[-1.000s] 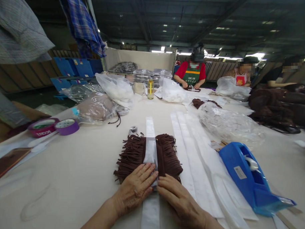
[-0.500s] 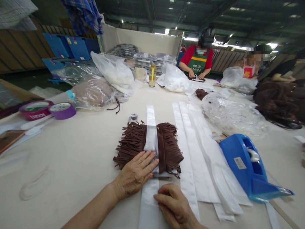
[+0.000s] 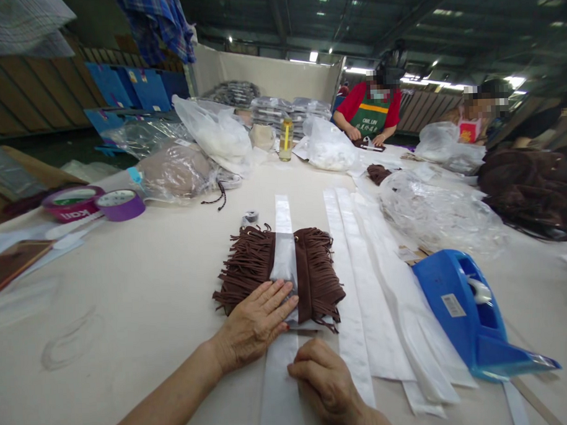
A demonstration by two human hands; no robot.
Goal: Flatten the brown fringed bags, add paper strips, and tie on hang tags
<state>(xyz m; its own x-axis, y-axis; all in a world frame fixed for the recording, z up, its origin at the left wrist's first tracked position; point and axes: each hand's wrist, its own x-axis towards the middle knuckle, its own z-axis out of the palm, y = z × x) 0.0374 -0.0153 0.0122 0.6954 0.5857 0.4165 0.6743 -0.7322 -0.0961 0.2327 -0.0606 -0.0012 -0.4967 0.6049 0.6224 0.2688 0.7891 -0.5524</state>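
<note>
A dark brown fringed piece (image 3: pixel 314 279), with long tassels on both sides, lies on the table in front of me. Along its middle runs a white strip (image 3: pixel 282 222), which sticks out beyond its far side and reaches toward me on the near side. My left hand (image 3: pixel 257 319) rests flat on the strip and the piece's near part, fingers stretched out. Close to my body, my right hand (image 3: pixel 329 381) is closed in a pinch at the strip's right edge; its fingertips are partly hidden. More white strips (image 3: pixel 356 297) lie side by side just to the right.
At right stands a blue tape dispenser (image 3: pixel 459 312), with crumpled clear plastic (image 3: pixel 441 213) behind it. Purple tape rolls (image 3: pixel 120 206) and a brown phone-like case (image 3: pixel 18 262) lie at left. Farther back are a bottle (image 3: pixel 285 140), filled bags (image 3: pixel 327 146) and a co-worker (image 3: pixel 373 113).
The whole view has shifted slightly to the right. Both hands keep nearly the same pose and place on the strip and the fringed piece.
</note>
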